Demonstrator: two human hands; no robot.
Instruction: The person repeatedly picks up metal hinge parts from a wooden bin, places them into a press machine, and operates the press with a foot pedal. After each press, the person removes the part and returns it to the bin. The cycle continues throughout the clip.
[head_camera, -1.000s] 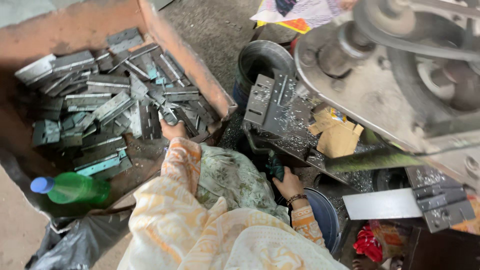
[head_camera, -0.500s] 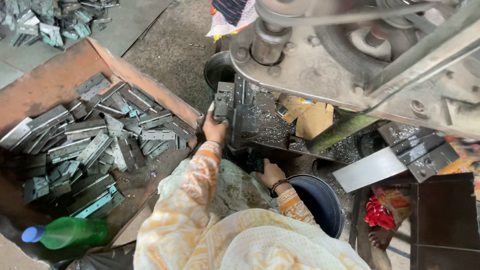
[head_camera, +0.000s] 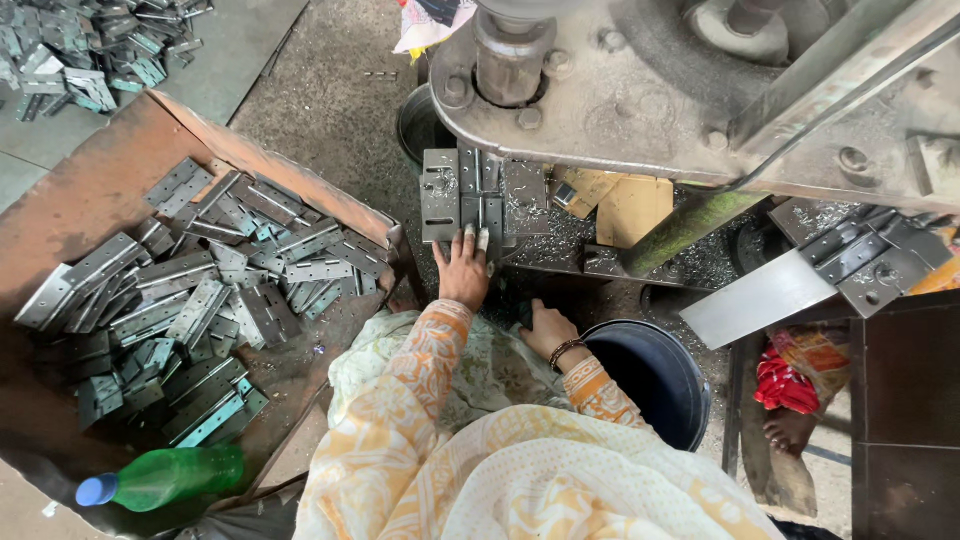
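My left hand (head_camera: 462, 272) reaches forward to the bed of a grey press machine (head_camera: 640, 90) and its fingers rest on a grey metal hinge (head_camera: 470, 195) lying there among metal shavings. My right hand (head_camera: 545, 328), with a bangle at the wrist, rests low near the machine's base beside a dark blue bucket (head_camera: 655, 375); its fingers are hidden, so I cannot tell whether it holds anything. Both sleeves are orange and cream patterned cloth.
A rusty brown tray (head_camera: 90, 190) at my left holds several grey hinges (head_camera: 200, 290). A green plastic bottle with a blue cap (head_camera: 165, 478) lies at its near corner. More hinges (head_camera: 80, 50) lie on the floor, far left. A flat steel plate (head_camera: 770, 300) sticks out at right.
My left hand left the tray of hinges and moved right to the press bed, now setting a hinge there. My view shifted left and forward.
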